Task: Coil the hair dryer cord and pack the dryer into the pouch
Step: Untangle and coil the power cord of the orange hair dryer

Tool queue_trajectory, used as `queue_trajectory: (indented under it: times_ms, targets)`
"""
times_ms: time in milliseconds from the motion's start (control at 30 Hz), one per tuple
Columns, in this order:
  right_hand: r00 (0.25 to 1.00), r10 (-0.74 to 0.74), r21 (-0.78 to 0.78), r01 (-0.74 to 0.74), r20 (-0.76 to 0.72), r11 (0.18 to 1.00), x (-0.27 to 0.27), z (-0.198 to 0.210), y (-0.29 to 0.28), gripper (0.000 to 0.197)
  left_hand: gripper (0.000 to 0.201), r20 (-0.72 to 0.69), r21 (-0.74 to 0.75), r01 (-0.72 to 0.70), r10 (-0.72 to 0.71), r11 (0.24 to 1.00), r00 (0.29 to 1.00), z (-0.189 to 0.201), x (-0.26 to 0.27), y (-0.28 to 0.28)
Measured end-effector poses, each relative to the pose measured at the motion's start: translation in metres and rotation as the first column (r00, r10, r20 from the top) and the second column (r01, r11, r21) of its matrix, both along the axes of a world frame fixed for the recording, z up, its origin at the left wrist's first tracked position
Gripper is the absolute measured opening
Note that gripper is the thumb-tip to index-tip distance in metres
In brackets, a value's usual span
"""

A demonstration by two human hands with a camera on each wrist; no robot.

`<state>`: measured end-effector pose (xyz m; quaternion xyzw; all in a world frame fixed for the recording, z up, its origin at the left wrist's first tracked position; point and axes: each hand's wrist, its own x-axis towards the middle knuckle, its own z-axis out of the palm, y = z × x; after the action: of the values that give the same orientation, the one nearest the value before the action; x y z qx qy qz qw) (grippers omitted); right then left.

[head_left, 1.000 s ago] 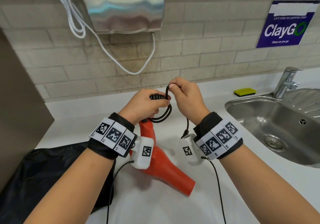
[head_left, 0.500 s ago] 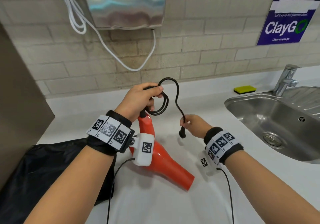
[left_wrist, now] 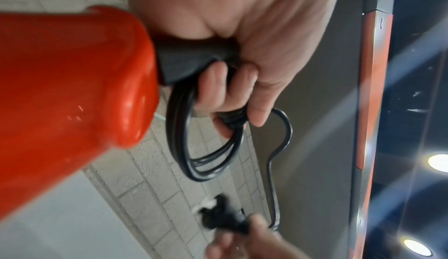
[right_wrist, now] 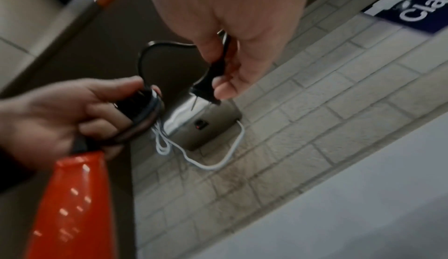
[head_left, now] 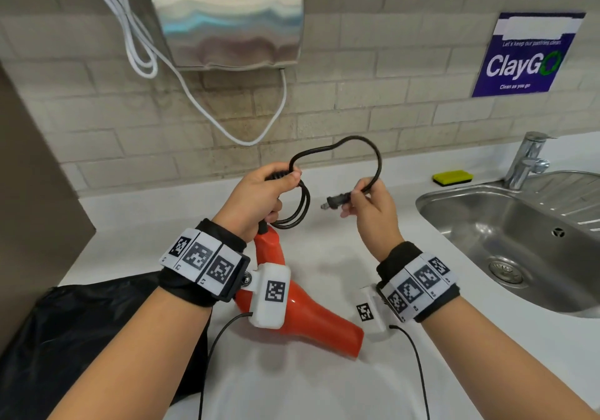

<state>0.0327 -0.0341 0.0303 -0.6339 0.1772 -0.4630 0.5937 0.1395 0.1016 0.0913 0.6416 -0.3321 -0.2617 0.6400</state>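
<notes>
An orange-red hair dryer [head_left: 311, 315] hangs over the white counter, nozzle pointing down and right. My left hand [head_left: 259, 198] grips several coils of its black cord [head_left: 298, 205] at the top of the handle; in the left wrist view the coils [left_wrist: 208, 163] hang below my curled fingers beside the dryer handle [left_wrist: 72, 94]. A free loop of cord [head_left: 357, 146] arcs over to my right hand [head_left: 370, 205], which pinches the cord just behind the plug [head_left: 337, 199]; the plug [right_wrist: 206, 86] shows its prongs in the right wrist view. A black pouch [head_left: 81, 338] lies at lower left.
A steel sink [head_left: 519, 244] with a tap [head_left: 526, 159] sits at the right, a yellow sponge [head_left: 453, 177] behind it. A steel hand dryer [head_left: 227, 20] with a white cable [head_left: 143, 49] hangs on the tiled wall. A dark cabinet side [head_left: 35, 192] borders the left.
My right hand dropped down the cord to near the plug, then rose again holding that end up beside the coils, leaving a loop arching between both hands. My left hand kept its grip.
</notes>
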Motion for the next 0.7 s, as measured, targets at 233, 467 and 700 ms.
queue_trajectory:
  times_ms: [233, 467, 700]
  targets:
    - [0.951, 0.303, -0.207, -0.286, 0.057, 0.936, 0.002, 0.02, 0.036, 0.01, 0.004, -0.03, -0.021, -0.062, 0.061, 0.998, 0.998, -0.002, 0.0, -0.004]
    - [0.998, -0.05, -0.504, 0.021, -0.043, 0.864, 0.02, 0.011, 0.036, 0.01, 0.015, 0.0, -0.008, -0.019, 0.019, 1.0, 1.0, -0.002, -0.003, -0.005]
    - [0.997, -0.027, -0.347, 0.002, -0.066, 0.938, 0.038, 0.012, 0.04, 0.044, 0.014, 0.054, 0.0, 0.098, -0.098, 0.995, 0.994, -0.002, -0.008, -0.005]
